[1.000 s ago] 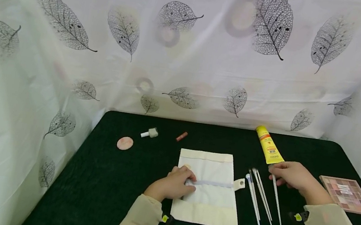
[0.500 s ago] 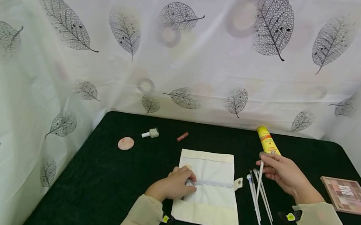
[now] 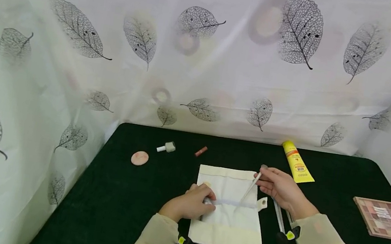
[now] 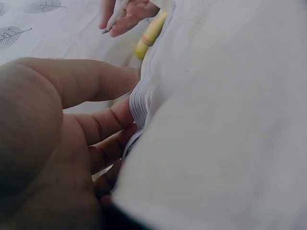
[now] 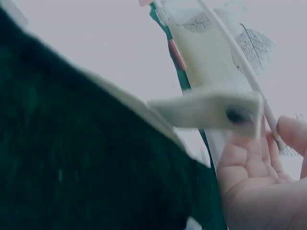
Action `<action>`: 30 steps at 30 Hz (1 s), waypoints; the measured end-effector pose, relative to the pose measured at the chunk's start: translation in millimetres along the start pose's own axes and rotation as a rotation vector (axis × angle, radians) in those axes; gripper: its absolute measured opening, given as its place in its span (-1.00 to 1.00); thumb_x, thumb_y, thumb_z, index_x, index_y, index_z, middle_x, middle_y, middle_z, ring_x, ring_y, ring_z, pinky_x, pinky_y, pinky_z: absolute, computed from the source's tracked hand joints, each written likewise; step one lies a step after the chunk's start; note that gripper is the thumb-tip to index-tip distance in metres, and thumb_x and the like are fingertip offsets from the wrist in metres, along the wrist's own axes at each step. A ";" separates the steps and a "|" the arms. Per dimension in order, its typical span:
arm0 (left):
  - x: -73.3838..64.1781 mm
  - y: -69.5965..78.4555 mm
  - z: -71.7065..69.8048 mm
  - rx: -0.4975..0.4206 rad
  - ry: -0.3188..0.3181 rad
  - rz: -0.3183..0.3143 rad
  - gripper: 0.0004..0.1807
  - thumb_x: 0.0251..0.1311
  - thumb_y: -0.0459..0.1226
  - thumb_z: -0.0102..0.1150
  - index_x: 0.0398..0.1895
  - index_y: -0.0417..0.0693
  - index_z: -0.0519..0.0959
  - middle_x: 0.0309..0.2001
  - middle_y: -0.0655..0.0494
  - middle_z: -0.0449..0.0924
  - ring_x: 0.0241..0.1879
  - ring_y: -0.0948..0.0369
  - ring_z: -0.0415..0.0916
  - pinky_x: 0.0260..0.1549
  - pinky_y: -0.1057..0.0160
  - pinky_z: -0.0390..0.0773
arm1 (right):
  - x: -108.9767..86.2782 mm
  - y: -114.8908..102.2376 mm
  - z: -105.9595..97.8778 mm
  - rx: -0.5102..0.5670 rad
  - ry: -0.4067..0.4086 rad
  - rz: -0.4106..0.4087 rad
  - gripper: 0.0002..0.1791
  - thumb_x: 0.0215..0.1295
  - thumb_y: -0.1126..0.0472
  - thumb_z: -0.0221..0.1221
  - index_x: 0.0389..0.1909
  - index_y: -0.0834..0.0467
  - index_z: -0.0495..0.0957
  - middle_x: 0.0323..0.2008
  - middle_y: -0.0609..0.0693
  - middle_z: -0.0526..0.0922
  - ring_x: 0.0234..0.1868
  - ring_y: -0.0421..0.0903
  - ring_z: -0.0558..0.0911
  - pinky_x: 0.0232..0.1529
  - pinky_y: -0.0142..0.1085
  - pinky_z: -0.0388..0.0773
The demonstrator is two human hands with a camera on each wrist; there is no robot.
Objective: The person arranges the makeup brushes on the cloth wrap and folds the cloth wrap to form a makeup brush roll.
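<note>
A cream cloth brush roll (image 3: 224,236) lies unfolded on the table, an elastic band (image 4: 138,103) running across its middle. My left hand (image 3: 191,202) is at its left side, and the left wrist view shows thumb and fingers gripping the cloth edge at the band. Above the roll's right half, my right hand (image 3: 284,190) pinches a thin white makeup brush (image 3: 251,187) between thumb and fingers. The brush slants down to the left over the band; whether its lower end touches the cloth I cannot tell. More white brushes (image 3: 279,216) lie under my right wrist, partly hidden.
A snap tab (image 3: 262,204) sticks out from the roll's right edge. Behind are a yellow tube (image 3: 297,164), a small reddish-brown stick (image 3: 200,151), a nail polish bottle (image 3: 167,147) and a pink round puff (image 3: 139,158). An eyeshadow palette (image 3: 385,219) lies far right.
My right hand has lifted the brush from the table beside the other brushes and carried it left over the roll. My left hand has stayed on the roll.
</note>
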State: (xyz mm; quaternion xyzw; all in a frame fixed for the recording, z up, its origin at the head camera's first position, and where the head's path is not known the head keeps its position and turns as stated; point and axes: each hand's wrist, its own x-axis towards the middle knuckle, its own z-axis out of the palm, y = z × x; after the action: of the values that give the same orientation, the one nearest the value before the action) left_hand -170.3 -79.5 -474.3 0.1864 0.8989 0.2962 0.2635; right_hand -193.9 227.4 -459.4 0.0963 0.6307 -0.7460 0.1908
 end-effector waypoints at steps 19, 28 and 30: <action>2.5 -0.4 -1.7 -0.015 -0.018 -0.025 -0.81 0.35 -0.02 0.21 -0.05 0.22 0.55 -0.08 0.33 0.40 -0.04 0.18 0.23 -0.12 0.13 0.39 | 22.5 2.8 45.1 0.113 0.152 0.044 -0.55 0.58 0.08 0.01 0.31 0.22 0.25 -0.03 0.09 0.52 -0.14 -0.11 0.68 -0.01 -0.18 0.63; 3.0 0.0 -3.0 -0.025 -0.021 -0.013 -0.82 0.36 -0.02 0.19 -0.06 0.22 0.55 -0.09 0.34 0.41 -0.04 0.19 0.24 -0.09 0.14 0.39 | 27.0 -1.3 53.1 0.149 0.183 0.048 -0.64 0.58 0.08 0.02 0.24 0.16 0.31 -0.08 0.08 0.57 -0.19 -0.11 0.68 -0.02 -0.17 0.64; 3.1 -0.3 -3.0 -0.026 -0.021 -0.014 -0.81 0.36 -0.02 0.19 -0.06 0.22 0.55 -0.09 0.34 0.41 -0.04 0.19 0.24 -0.08 0.13 0.39 | 28.3 -1.9 53.2 0.151 0.186 0.037 -0.65 0.57 0.08 0.02 0.22 0.16 0.32 -0.11 0.06 0.58 -0.21 -0.12 0.68 -0.03 -0.18 0.64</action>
State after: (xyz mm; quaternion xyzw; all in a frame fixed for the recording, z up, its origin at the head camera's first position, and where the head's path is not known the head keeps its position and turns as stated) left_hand -174.5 -79.5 -473.5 0.1798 0.8934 0.3042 0.2774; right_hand -215.2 171.1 -458.7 0.1908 0.5857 -0.7757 0.1371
